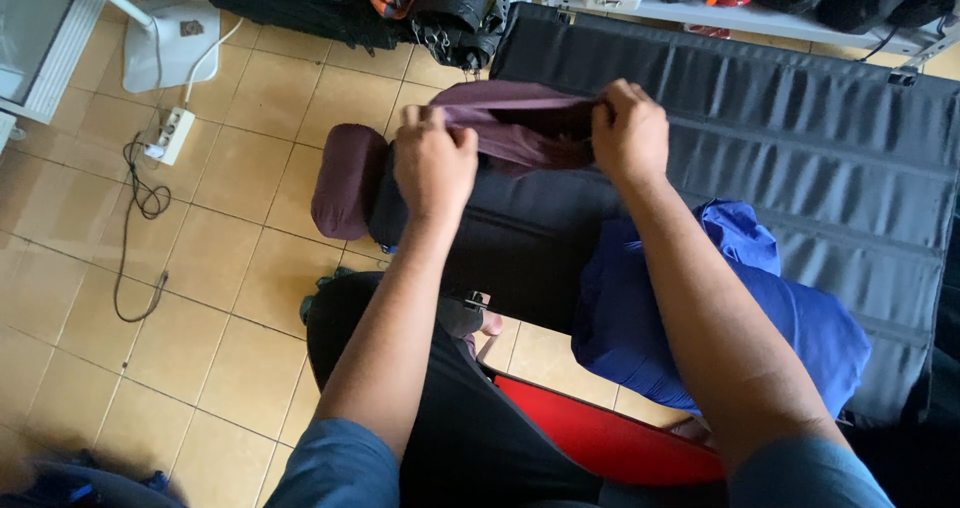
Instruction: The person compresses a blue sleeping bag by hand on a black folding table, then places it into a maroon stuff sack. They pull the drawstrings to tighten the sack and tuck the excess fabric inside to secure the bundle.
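Maroon fabric sack (510, 118) pinched by both hands, left hand (435, 163) and right hand (628, 133), fingers clamped on its mouth; black roll (500, 238) at 6 o'clock looks barely covered.

The maroon cloth sack (505, 118) is soft and wrinkled, its open mouth stretched wide between two gripping points, the rim pulled taut into a flat band. It is being drawn over the end of a black rolled bundle (500, 238), which lies at the left edge of the dark padded mat (800, 118). The bundle's other end bulges in maroon fabric over the tiled floor.
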